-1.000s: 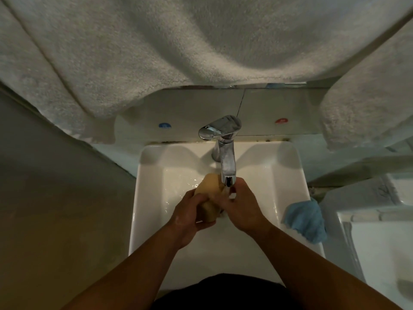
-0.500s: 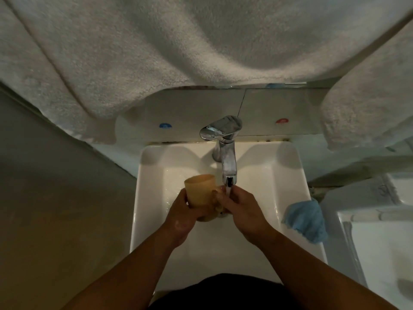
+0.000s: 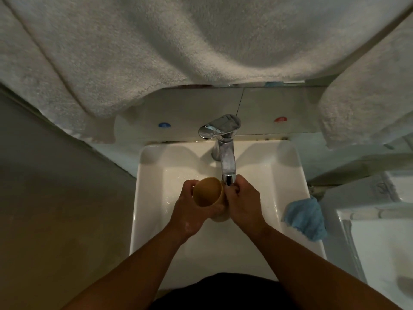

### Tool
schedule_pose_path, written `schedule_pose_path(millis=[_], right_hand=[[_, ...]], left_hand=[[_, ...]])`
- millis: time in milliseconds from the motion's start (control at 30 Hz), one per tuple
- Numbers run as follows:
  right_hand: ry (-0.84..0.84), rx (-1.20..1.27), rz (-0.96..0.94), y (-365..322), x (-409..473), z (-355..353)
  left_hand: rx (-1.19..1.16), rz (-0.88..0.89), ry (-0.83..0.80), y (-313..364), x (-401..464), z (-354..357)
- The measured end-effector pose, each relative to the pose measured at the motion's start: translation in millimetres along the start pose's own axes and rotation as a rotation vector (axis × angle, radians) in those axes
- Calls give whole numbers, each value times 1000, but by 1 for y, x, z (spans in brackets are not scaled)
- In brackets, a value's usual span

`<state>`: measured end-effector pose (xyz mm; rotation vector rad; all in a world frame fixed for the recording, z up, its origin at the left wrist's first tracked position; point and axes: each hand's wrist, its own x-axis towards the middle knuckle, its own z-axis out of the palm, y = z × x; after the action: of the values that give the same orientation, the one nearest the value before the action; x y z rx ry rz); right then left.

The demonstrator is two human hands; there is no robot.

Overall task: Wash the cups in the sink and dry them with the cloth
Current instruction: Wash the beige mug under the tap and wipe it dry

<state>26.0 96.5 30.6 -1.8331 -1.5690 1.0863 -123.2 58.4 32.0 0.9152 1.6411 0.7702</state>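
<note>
tan cup point(image 3: 206, 191) in left hand point(image 3: 190, 211), right hand point(image 3: 244, 203) alongside, no legible writing

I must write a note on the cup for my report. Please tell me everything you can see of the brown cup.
The brown cup is plain, matt, round and handleless; it looks like plastic. It is tilted, its open mouth turned toward the camera, over the white sink just left of the tap spout. The left hand grips its side; the right hand touches its right edge.
</note>
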Motion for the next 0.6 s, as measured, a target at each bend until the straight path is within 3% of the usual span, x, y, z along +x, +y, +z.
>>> schedule_pose_path(millis=[233,433,600], right_hand=[[-225,44,-66,2,-6,-10],[-126,-143,-151,0,-6,-2],[-94,-55,-61,-6,5,-5]], left_hand=[[-156,-25,-8,2,1,-4],[-130,-73,-69,-1,-1,-5],[-217,-165,-26,1,2,0]])
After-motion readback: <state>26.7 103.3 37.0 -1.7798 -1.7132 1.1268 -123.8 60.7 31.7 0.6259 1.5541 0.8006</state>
